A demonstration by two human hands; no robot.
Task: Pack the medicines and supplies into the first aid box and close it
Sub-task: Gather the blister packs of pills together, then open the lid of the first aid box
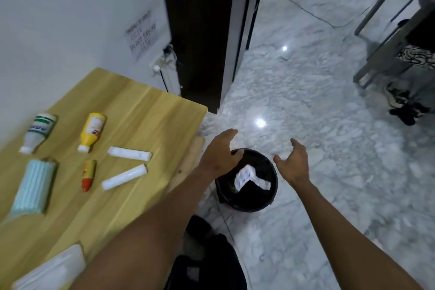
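Over black bin [247, 195], L hand [221, 153] & R hand [294, 163] grips spread wide, holding nothing

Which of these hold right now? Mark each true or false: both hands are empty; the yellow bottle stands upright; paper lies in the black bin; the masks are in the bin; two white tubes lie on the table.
1. Both hands, left hand and right hand, are empty: true.
2. The yellow bottle stands upright: false, it lies on its side on the table.
3. Paper lies in the black bin: true.
4. The masks are in the bin: false, they lie on the table.
5. Two white tubes lie on the table: true.
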